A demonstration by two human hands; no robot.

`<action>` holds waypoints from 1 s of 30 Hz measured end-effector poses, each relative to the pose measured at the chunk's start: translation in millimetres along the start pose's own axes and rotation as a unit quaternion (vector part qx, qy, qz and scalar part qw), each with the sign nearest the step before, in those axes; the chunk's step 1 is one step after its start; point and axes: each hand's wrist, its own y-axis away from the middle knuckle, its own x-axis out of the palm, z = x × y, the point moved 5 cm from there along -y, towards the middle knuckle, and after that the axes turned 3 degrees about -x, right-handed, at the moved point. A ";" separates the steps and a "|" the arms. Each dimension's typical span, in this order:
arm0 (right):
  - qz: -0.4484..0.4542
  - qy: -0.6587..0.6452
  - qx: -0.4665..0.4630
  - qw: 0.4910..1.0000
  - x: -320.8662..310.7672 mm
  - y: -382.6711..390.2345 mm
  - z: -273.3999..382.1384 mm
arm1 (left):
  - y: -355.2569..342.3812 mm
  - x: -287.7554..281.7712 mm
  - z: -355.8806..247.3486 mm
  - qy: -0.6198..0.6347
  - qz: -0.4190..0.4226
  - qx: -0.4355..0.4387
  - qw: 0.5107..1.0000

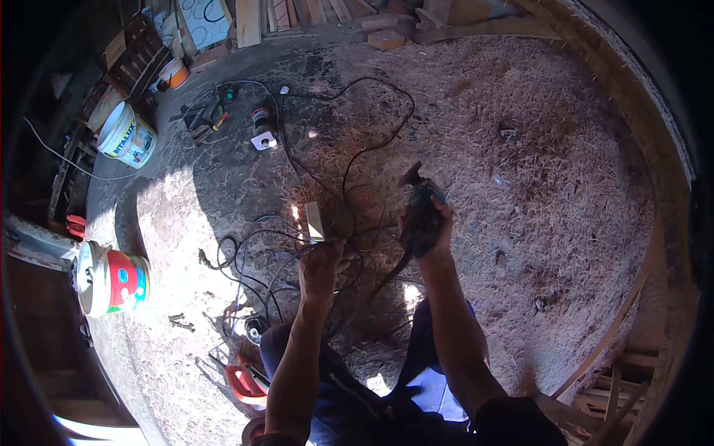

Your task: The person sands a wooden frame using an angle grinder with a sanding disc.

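My right hand (440,230) grips a dark corded power tool (424,219) by its body, above the floor. A flat plate-like part juts from the tool's far end, and a thick cord hangs from its near end. To the left, my left hand (321,269) is closed with its knuckles up; what it holds, if anything, is hidden. A pale wood block (314,221) shows just beyond that fist, seeming to touch it. Tangled dark cables (271,260) lie around and left of this hand.
A white bucket (126,141) and a colourful bucket (111,279) stand at left. Beyond the cables lie a power tool (262,128) and small hand tools (216,111). A red-handled tool (244,385) is near my left knee. Boards (279,15) lean at the back; shavings (543,149) cover the right.
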 end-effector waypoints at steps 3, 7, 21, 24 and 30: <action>0.027 -0.035 -0.012 0.999 -2.9 -5.5 -1.0 | 4.4 -2.1 -2.0 -0.005 0.005 0.002 1.000; 0.020 -0.074 0.003 0.997 -7.3 -10.6 -7.9 | 8.9 -3.6 -5.7 -0.012 0.000 -0.005 1.000; -0.048 -0.156 0.003 0.987 -2.7 -11.6 -23.5 | 12.1 1.2 -16.8 -0.020 0.006 0.016 1.000; -0.061 -0.161 -0.005 0.985 -6.0 -11.6 -23.6 | 12.1 1.2 -14.2 -0.006 0.000 0.012 1.000; -0.011 -0.126 -0.014 0.992 -13.4 -14.4 -18.7 | 3.2 -5.5 -6.6 -0.004 -0.023 0.024 0.999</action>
